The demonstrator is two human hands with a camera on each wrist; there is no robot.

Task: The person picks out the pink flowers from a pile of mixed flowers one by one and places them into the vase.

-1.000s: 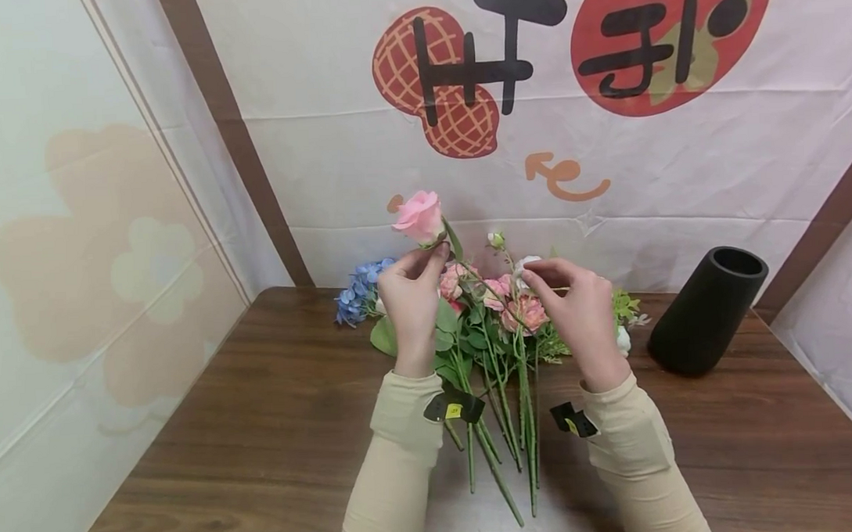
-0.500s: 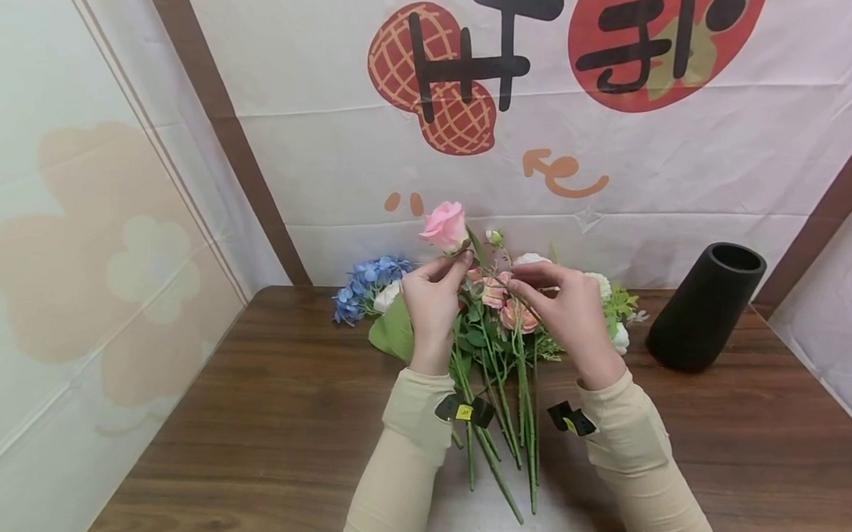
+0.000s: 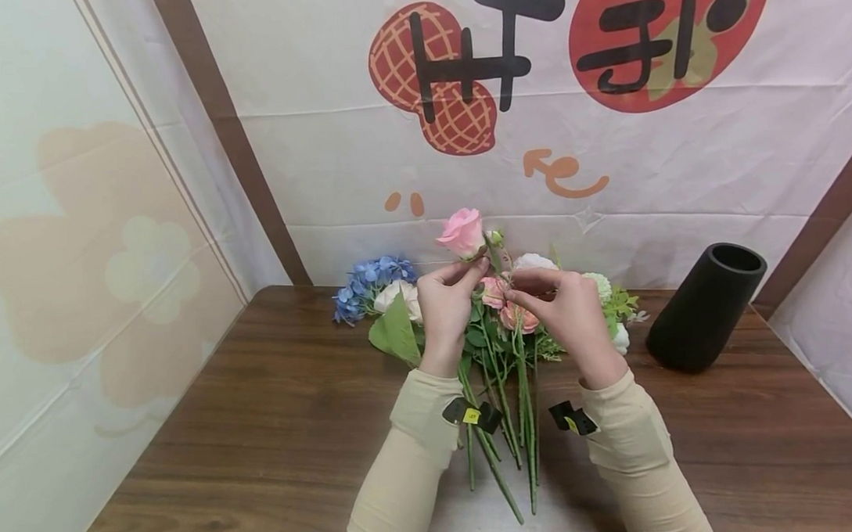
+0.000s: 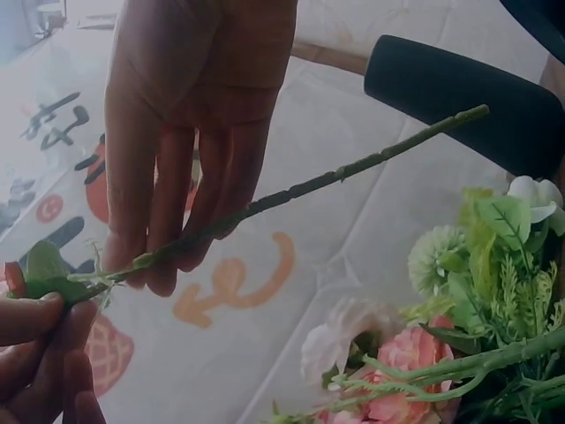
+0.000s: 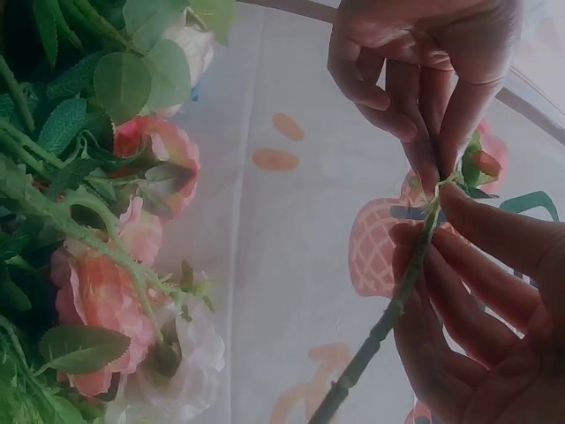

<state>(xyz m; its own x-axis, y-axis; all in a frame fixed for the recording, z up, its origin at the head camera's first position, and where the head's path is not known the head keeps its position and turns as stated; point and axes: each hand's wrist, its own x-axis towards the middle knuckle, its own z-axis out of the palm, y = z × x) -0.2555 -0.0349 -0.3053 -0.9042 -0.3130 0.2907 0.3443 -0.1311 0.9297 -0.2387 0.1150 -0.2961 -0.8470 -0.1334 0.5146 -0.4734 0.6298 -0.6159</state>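
Head: left hand (image 3: pixel 447 311) and right hand (image 3: pixel 574 308) pinch rose (image 3: pixel 462 233), partly hiding flowers (image 3: pixel 519 317) near vase (image 3: pixel 703 319).

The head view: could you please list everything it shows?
table: one, brown, centre
backdrop: several panels, whitish, behind and beside
vase: one, black, table's right
blue blossoms: one cluster, blue, leftmost
pale blooms: several, white or green, table's back
coral blooms: several, coral, centre
stems and leaves: many, green, on table
rose: one, pink, held up
wrist devices: two, black, on wrists
sleeves: two, beige, on forearms
left hand: one, holding rose beneath petals
right hand: one, pinching rose's stem
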